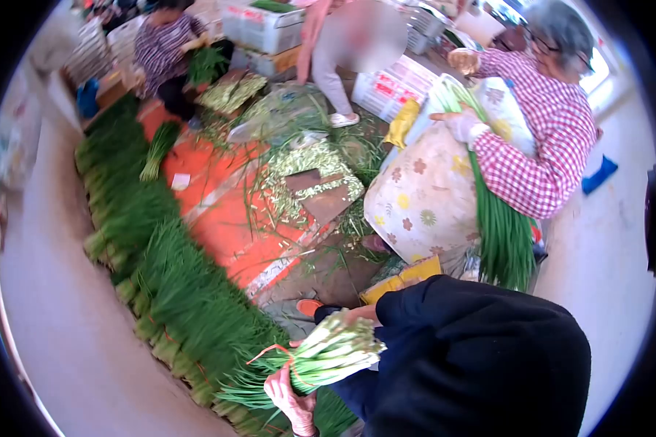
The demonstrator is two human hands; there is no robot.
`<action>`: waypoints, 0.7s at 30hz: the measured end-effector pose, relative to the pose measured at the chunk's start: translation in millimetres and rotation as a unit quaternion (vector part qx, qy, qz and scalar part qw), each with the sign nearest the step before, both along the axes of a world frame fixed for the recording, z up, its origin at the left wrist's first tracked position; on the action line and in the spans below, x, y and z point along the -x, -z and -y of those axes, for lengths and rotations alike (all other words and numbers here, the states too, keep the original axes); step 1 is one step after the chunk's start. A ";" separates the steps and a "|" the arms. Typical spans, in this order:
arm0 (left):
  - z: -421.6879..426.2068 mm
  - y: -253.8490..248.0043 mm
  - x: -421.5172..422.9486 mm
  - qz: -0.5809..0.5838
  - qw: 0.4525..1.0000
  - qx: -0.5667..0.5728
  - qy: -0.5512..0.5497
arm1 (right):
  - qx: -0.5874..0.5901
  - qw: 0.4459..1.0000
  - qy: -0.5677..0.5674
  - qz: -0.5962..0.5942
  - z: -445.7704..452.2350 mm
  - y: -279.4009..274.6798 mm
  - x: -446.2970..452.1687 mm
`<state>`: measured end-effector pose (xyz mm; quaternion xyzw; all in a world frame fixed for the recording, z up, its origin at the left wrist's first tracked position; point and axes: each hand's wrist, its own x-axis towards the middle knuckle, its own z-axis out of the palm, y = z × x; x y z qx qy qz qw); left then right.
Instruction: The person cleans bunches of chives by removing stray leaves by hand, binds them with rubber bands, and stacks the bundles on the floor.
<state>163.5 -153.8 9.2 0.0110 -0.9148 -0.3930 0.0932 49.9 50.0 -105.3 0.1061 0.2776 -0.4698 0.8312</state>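
Observation:
A bundle of green stalks with pale ends (335,353), tied with a red band, is held in front of my body. One of my hands, which looks like my left hand (290,397), wraps round the bundle near the band. My right hand (361,315) is at the far side of the pale ends, mostly hidden behind them and the dark sleeve. The bundle's green leaves spread to the left, over a long row of green bundles (189,291) on the floor.
A person in a checked shirt (517,160) holds long green stalks (499,226) at the right. Another person in a striped top (160,51) sits at the back left. Cut pale pieces (317,156) lie mid-floor beside an orange sheet (222,226). Crates (262,29) stand behind.

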 end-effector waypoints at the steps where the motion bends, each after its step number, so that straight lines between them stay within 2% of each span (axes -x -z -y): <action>1: 0.0 -8.7 8.2 -0.012 0.999 0.026 0.044 | 0.007 1.000 0.021 -0.004 -4.6 -9.5 0.0; 3: 0.6 -21.7 27.1 -0.034 0.987 0.088 0.126 | 0.019 0.998 0.060 -0.017 -10.5 -23.3 2.4; 4: 0.7 -35.5 35.7 -0.002 0.981 0.113 0.157 | 0.025 0.996 0.079 -0.024 -10.2 -27.8 4.3; 7: -2.4 -40.5 61.8 -0.018 0.959 0.190 0.210 | 0.038 0.987 0.143 -0.062 -1.7 -31.7 21.7; 12: -12.5 -53.0 114.3 -0.043 0.934 0.293 0.201 | 0.055 0.944 0.270 -0.184 18.7 -22.3 71.8; 14: -17.8 -75.9 131.8 -0.037 0.944 0.272 0.184 | 0.104 0.914 0.326 -0.217 10.4 -62.5 101.3; 15: -16.5 -82.0 140.6 -0.049 0.945 0.274 0.172 | 0.146 0.905 0.345 -0.202 -2.9 -117.4 121.2; 17: -16.6 -97.1 158.6 -0.062 0.973 0.193 0.114 | 0.122 0.850 0.407 -0.312 -11.7 -131.5 143.9; 18: -15.7 -99.9 164.0 -0.035 0.992 0.101 0.062 | 0.133 0.841 0.410 -0.327 -13.9 -135.7 158.5; 19: -13.0 -100.8 165.5 -0.006 1.000 0.009 0.006 | 0.137 0.802 0.434 -0.386 -13.0 -140.8 168.7; 20: -10.7 -97.6 167.9 0.090 0.971 -0.211 -0.064 | 0.134 0.783 0.449 -0.410 -11.6 -145.5 174.9; 21: -17.1 -112.4 176.8 0.138 0.940 -0.308 -0.053 | 0.131 0.764 0.462 -0.430 -10.8 -161.2 178.7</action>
